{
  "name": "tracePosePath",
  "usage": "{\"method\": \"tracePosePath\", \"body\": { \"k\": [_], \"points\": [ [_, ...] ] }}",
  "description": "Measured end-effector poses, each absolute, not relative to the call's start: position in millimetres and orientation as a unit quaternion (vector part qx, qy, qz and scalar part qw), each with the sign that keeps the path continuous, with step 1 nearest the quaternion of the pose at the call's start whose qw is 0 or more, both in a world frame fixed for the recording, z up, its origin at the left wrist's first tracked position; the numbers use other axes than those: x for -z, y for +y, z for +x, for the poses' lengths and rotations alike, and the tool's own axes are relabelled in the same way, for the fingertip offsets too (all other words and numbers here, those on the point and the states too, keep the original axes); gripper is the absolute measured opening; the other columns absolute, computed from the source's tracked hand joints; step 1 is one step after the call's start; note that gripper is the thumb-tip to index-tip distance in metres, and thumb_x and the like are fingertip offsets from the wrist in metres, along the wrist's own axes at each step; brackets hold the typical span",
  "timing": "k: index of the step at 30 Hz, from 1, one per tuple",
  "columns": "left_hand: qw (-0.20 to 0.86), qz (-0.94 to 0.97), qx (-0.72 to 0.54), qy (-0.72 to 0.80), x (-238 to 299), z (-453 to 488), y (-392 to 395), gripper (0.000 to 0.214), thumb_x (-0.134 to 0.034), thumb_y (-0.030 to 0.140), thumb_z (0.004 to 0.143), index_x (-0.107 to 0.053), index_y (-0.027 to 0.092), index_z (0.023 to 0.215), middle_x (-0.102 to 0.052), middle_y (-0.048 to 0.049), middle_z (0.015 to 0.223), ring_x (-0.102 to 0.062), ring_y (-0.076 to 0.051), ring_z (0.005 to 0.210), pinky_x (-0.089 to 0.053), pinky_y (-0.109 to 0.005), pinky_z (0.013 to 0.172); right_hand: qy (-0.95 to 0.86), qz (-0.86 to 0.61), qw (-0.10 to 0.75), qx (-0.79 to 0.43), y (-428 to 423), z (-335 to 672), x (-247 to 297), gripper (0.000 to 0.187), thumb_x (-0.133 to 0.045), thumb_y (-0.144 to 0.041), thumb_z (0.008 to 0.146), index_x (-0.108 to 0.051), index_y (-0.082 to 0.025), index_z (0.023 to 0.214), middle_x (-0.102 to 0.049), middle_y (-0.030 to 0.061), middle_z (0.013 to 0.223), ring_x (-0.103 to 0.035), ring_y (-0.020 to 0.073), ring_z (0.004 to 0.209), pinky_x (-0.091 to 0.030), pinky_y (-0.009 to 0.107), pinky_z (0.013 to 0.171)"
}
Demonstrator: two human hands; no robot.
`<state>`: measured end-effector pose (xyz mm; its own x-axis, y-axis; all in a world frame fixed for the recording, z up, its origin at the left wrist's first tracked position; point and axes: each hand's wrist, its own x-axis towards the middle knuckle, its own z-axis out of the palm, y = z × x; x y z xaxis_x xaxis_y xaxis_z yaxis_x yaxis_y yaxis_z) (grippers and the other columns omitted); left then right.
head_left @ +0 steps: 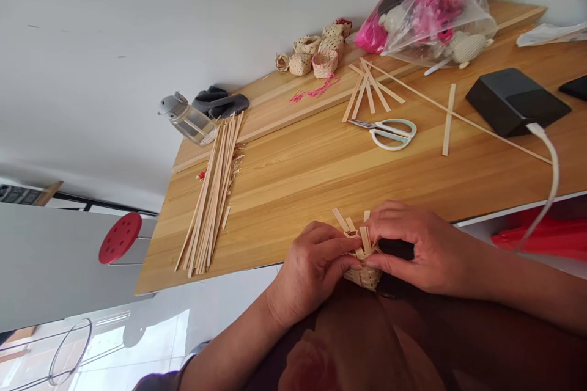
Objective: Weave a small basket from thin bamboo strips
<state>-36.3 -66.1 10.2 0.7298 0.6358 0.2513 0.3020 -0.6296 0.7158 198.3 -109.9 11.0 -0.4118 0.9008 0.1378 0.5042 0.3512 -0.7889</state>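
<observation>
A small woven basket (363, 277) with loose strip ends standing up from its rim is held at the table's front edge. My left hand (316, 256) pinches its left side, thumb and fingers closed at the rim. On the right side my right hand (413, 247) grips it too, thumb low on the rim and fingers reaching over the top. The fingers hide part of the weave. Beyond the hands, scissors (389, 132) with white and green handles lie on the wooden table (293, 177), beside a fan of short flat strips (371, 88).
A bundle of long strips (213, 201) lies at left, near a clear bottle (195, 122) and dark cloth (220, 102). Several small woven baskets (324, 61) stand at the back beside a plastic bag (431, 12). A black box (518, 101) with a white cable (554, 165) sits right.
</observation>
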Motion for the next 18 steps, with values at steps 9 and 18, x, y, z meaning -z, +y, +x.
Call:
{"method": "tracePosePath", "body": {
  "k": [9,18],
  "points": [
    [0.346,0.867,-0.23,0.276,-15.0,-34.2,-66.6,0.019,-0.07,0.028,0.094,-0.078,0.022,0.111,-0.074,-0.0084,0.099,-0.066,-0.02,0.093,-0.056,-0.032,0.083,-0.769,-0.453,0.304,-0.333,-111.5,199.1,-3.9,0.016,-0.072,-0.033,0.089,-0.066,-0.023,0.079,-0.068,0.0032,0.079,-0.06,0.0227,0.083,-0.043,0.036,0.074],
    [0.356,0.864,-0.241,0.262,-17.5,-32.7,-67.8,0.018,-0.067,0.023,0.094,-0.079,0.022,0.108,-0.074,-0.0092,0.097,-0.066,-0.021,0.092,-0.056,-0.034,0.08,-0.767,-0.455,0.297,-0.341,-110.5,198.5,-8.6,0.02,-0.071,-0.04,0.091,-0.069,-0.023,0.079,-0.067,0.0024,0.077,-0.06,0.0223,0.082,-0.043,0.035,0.074]
  ]
}}
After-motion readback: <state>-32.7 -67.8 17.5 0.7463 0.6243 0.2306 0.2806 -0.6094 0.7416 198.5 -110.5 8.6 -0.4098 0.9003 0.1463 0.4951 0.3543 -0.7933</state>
